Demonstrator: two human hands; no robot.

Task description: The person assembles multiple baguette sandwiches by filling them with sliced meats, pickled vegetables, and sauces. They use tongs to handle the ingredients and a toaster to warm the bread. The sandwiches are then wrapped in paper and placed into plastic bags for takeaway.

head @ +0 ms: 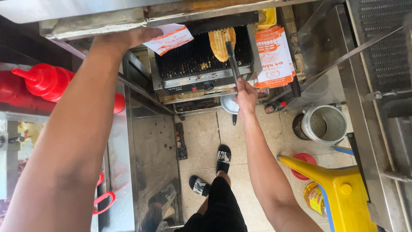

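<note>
Left arm's closest to the lens, and the left hand (124,38) pinches one paper sleeve (169,38) just left of the grill (201,60). The right hand (245,96) is wrapped around one pair of tongs (232,58), tips touching the single toasted bread (222,43) on the grill. Looks like lifting it out; needs a firm squeeze.

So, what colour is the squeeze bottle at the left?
Red squeeze bottle, clearest in the head view.
</note>
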